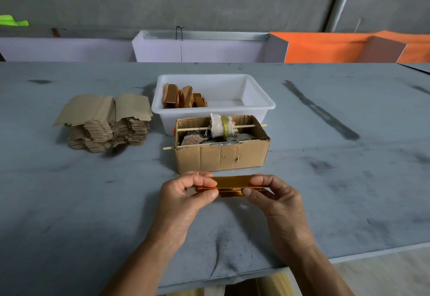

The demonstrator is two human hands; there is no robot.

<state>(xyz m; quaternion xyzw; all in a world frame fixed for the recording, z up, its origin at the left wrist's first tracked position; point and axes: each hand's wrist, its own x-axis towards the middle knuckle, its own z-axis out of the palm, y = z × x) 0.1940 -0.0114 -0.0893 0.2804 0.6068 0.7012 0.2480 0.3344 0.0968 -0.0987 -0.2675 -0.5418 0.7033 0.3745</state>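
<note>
A long, shiny gold folded card box (231, 185) is held just above the grey table, in front of me. My left hand (186, 197) pinches its left end between thumb and fingers. My right hand (273, 195) pinches its right end the same way. Both ends of the gold box are partly hidden by my fingers.
A brown cardboard box (221, 156) with a stick and a cloth-wrapped roll (221, 124) stands just beyond my hands. Behind it is a white plastic tub (253, 91) holding several folded gold boxes (183, 97). A stack of flat card blanks (104, 121) lies at the left. The table's front edge (349, 257) runs close at the right.
</note>
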